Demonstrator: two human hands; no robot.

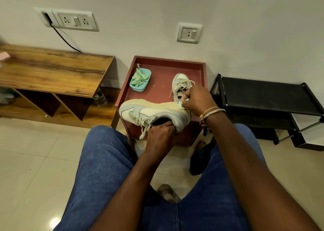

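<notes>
A pale grey-and-white sneaker [149, 112] lies on its side over the front edge of a maroon table [163, 92], sole turned away from me. My left hand [160, 136] grips it at the opening, fingers tucked inside the collar. My right hand [197, 99] pinches a small whitish wipe [181, 105] against the heel end of the sole. The second sneaker [180, 85] stands upright on the table behind my right hand, partly hidden by it.
A light blue tub [140, 79] of green wipes sits at the table's back left. A wooden bench [52, 69] stands to the left with a water bottle [100, 99] beside it. A black shoe rack [263, 99] stands to the right. My knees in blue jeans fill the foreground.
</notes>
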